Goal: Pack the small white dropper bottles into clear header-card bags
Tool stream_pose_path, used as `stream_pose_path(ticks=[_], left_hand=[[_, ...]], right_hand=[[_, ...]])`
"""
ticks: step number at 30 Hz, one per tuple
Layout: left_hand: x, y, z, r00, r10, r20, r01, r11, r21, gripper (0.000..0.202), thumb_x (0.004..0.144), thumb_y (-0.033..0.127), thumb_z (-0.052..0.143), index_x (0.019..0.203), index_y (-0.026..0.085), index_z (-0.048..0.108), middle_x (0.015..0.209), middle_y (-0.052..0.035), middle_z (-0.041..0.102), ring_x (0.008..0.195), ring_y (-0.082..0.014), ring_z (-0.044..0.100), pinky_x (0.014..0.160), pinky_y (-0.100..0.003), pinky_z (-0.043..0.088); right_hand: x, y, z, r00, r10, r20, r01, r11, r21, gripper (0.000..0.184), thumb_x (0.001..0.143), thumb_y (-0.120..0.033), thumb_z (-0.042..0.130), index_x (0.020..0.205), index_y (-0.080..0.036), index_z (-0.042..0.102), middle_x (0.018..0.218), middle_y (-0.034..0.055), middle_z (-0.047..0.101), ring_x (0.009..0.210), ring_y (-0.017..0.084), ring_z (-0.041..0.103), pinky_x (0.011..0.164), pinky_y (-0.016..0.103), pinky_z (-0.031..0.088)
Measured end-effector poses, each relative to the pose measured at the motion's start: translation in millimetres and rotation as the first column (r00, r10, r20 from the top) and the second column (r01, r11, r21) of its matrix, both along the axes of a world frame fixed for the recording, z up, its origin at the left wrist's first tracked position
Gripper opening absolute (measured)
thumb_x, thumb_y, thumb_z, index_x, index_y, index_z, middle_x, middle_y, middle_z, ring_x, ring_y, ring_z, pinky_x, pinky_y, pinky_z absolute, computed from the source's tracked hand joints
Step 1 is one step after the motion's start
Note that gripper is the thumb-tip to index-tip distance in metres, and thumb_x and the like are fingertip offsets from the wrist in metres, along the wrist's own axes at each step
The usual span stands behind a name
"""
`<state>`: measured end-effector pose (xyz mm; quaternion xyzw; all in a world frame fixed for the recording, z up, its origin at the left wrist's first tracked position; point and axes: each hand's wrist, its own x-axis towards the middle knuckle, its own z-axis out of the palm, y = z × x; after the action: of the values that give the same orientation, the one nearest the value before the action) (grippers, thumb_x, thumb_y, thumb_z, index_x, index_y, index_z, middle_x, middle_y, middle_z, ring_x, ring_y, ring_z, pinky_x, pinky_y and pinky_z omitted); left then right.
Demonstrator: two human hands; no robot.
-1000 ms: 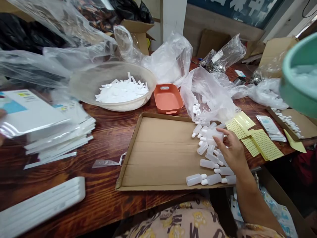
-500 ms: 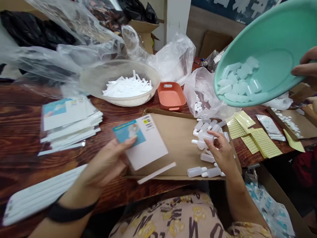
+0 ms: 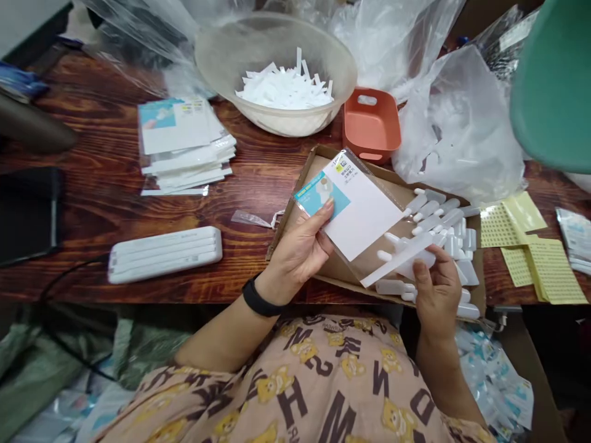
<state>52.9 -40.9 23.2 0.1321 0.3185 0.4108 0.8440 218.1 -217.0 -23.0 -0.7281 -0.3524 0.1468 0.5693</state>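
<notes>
My left hand (image 3: 300,249) grips a clear plastic bag with a printed white-and-blue card (image 3: 364,215) inside, thumb pressed on the blue part. A narrow white strip (image 3: 397,259) lies across the bag's right end. My right hand (image 3: 438,286) is closed around small translucent plastic bottles (image 3: 418,263), two white tips pointing left beneath the strip. Whether the bottles have entered the bag I cannot tell. Under both hands is a shallow cardboard tray (image 3: 289,212), with several more bottles (image 3: 438,215) heaped at its right end.
Left of the tray are a stack of bagged cards (image 3: 184,160) and a white power strip-like block (image 3: 166,253). Behind stand a bowl of white strips (image 3: 277,117), an orange basket (image 3: 372,126) and a plastic bag (image 3: 462,135). A green basin (image 3: 554,92) hangs at upper right, near yellow label sheets (image 3: 554,264).
The view has swung left and downward. My hands have come closer together, bringing the bottles to the bag's strip end. The green basin now shows only partly, its contents out of sight.
</notes>
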Motion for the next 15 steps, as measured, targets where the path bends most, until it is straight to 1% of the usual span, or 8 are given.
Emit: stream_pose_path(ticks=[2,4,5,7,9,11,13,15], left_hand=[[2.5,-6.4,-0.7,1.000,0.020,0.021,-0.021,0.999,0.035,0.048,0.103,0.008,0.069,0.149,0.021,0.067,0.123,-0.0065,0.085,0.121,-0.0235,0.080,0.116,-0.038,0.061],[3.8,-11.2,-3.1,0.999,0.038,0.035,-0.041,0.996,0.083,0.053,0.096,0.010,0.079,0.147,0.024,0.069,0.127,-0.0051,0.084,0.129,-0.0256,0.077,0.119,-0.039,0.059],[4.0,-12.7,-4.7,0.998,0.044,0.034,-0.048,0.993,0.106,0.054,0.093,0.012,0.083,0.144,0.025,0.071,0.128,-0.0046,0.084,0.132,-0.0262,0.075,0.120,-0.039,0.058],[3.4,-14.1,-7.9,0.998,0.069,0.015,-0.070,0.987,0.144,0.046,0.090,0.017,0.088,0.134,0.023,0.076,0.124,-0.0046,0.085,0.135,-0.0264,0.073,0.119,-0.037,0.058],[2.2,-14.2,-10.1,0.995,0.103,-0.015,-0.099,0.979,0.180,0.035,0.089,0.022,0.090,0.123,0.022,0.081,0.118,-0.0043,0.086,0.135,-0.0261,0.073,0.117,-0.035,0.059],[1.6,-14.5,-10.8,0.993,0.116,-0.037,-0.106,0.973,0.206,0.030,0.085,0.025,0.093,0.113,0.023,0.082,0.114,-0.0031,0.087,0.135,-0.0264,0.073,0.116,-0.034,0.060],[2.1,-16.7,-10.1,0.996,0.082,-0.037,-0.072,0.974,0.215,0.031,0.081,0.028,0.096,0.109,0.023,0.082,0.112,-0.0026,0.087,0.134,-0.0271,0.073,0.115,-0.034,0.060],[4.2,-21.2,-9.1,0.999,0.032,-0.021,-0.027,0.975,0.221,0.034,0.080,0.031,0.098,0.108,0.023,0.082,0.109,-0.0025,0.087,0.131,-0.0270,0.075,0.112,-0.034,0.062]], right_hand=[[-7.7,1.2,-7.6,1.000,-0.004,-0.012,0.005,0.998,0.070,0.035,0.101,-0.050,0.071,0.127,-0.026,0.067,0.104,0.0056,0.068,0.088,0.019,0.067,0.078,0.031,0.058],[-13.4,1.8,-13.4,1.000,-0.015,-0.008,0.016,0.990,0.137,0.032,0.103,-0.047,0.068,0.129,-0.028,0.065,0.112,0.0067,0.067,0.098,0.021,0.068,0.089,0.035,0.058],[-15.7,1.9,-15.2,1.000,-0.020,0.006,0.019,0.986,0.164,0.031,0.104,-0.045,0.067,0.130,-0.029,0.065,0.115,0.0068,0.066,0.103,0.022,0.068,0.093,0.037,0.057],[-19.4,2.7,-16.2,0.997,-0.032,0.064,0.018,0.976,0.215,0.029,0.104,-0.042,0.067,0.130,-0.031,0.065,0.120,0.0069,0.065,0.109,0.023,0.067,0.099,0.038,0.056],[-22.3,4.7,-14.9,0.988,-0.037,0.147,-0.002,0.968,0.251,0.027,0.104,-0.041,0.067,0.129,-0.031,0.065,0.121,0.0073,0.064,0.112,0.024,0.067,0.101,0.040,0.055],[-24.4,7.7,-13.6,0.971,-0.045,0.236,-0.016,0.969,0.248,0.026,0.104,-0.042,0.065,0.127,-0.030,0.064,0.118,0.0078,0.064,0.111,0.025,0.068,0.101,0.042,0.057],[-26.0,10.8,-13.6,0.956,-0.052,0.289,-0.010,0.978,0.210,0.028,0.105,-0.045,0.063,0.127,-0.029,0.063,0.115,0.0087,0.064,0.110,0.026,0.069,0.099,0.043,0.059],[-27.4,13.8,-14.4,0.955,-0.048,0.292,-0.002,0.986,0.168,0.031,0.105,-0.049,0.061,0.127,-0.027,0.061,0.114,0.0095,0.064,0.108,0.026,0.070,0.096,0.043,0.061]])
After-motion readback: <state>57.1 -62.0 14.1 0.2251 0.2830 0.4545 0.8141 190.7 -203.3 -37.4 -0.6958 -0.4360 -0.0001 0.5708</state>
